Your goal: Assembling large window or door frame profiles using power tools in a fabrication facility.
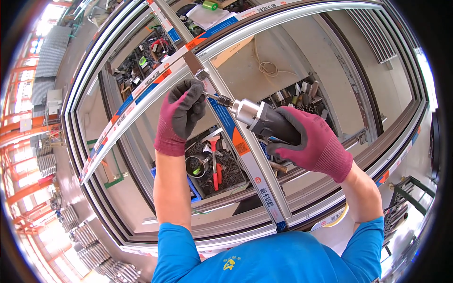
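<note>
My right hand (314, 141), in a maroon and grey work glove, is wrapped round the dark body of a power screwdriver (247, 112). Its thin bit points up and left toward my left hand (184, 111), gloved the same way. The left fingers are pinched together beside the bit's tip; whatever they hold is too small or hidden. Just beyond them a small metal bracket (202, 74) sits where the bars of a large aluminium window frame (222, 87) meet. The bit is above the taped middle bar.
Below the frame stands a bin of dark screws (226, 172) with a red-handled tool (215, 162) and a metal cup (196, 166). Profile offcuts (302, 94) and a coiled cable (269, 69) lie to the right. A green tape roll (209, 5) is at the far side.
</note>
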Action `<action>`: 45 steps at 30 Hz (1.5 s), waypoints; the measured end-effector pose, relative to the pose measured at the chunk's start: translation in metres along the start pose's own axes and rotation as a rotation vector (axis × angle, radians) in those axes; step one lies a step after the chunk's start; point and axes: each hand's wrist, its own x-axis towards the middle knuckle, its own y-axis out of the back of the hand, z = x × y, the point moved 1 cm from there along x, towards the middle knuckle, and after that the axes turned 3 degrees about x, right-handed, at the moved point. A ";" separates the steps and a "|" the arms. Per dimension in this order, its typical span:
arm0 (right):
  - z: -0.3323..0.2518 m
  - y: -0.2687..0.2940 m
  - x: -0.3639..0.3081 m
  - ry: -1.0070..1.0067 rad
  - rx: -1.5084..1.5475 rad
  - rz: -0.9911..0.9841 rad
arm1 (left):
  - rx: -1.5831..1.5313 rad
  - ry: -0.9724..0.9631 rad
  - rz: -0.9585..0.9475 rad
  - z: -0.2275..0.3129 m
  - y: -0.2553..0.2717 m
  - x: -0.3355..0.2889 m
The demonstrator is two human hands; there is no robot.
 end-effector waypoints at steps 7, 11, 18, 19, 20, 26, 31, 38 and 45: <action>0.002 0.000 0.000 0.024 -0.005 -0.035 | 0.148 0.018 -0.013 -0.002 0.008 -0.001; 0.009 0.000 -0.003 0.035 -0.061 -0.042 | 0.393 0.055 -0.140 0.012 0.015 -0.001; 0.006 -0.005 0.003 -0.002 0.076 -0.029 | 0.377 0.029 -0.203 0.017 0.009 0.008; 0.008 -0.008 0.005 -0.060 0.174 -0.040 | 0.244 0.044 -0.154 0.014 0.002 0.009; 0.007 -0.012 0.009 -0.052 0.180 -0.041 | 0.116 0.056 -0.097 0.014 -0.007 0.006; 0.032 -0.031 0.047 -0.264 0.373 0.031 | 0.508 -0.172 0.385 -0.031 -0.028 0.009; 0.059 -0.065 0.076 -0.237 0.385 0.078 | 0.686 -0.348 0.573 -0.058 -0.036 0.012; 0.066 -0.084 0.097 -0.355 0.207 0.043 | 0.677 -0.475 0.658 -0.069 -0.042 0.010; 0.069 -0.085 0.096 -0.308 0.241 0.069 | 0.762 -0.522 0.656 -0.070 -0.047 0.009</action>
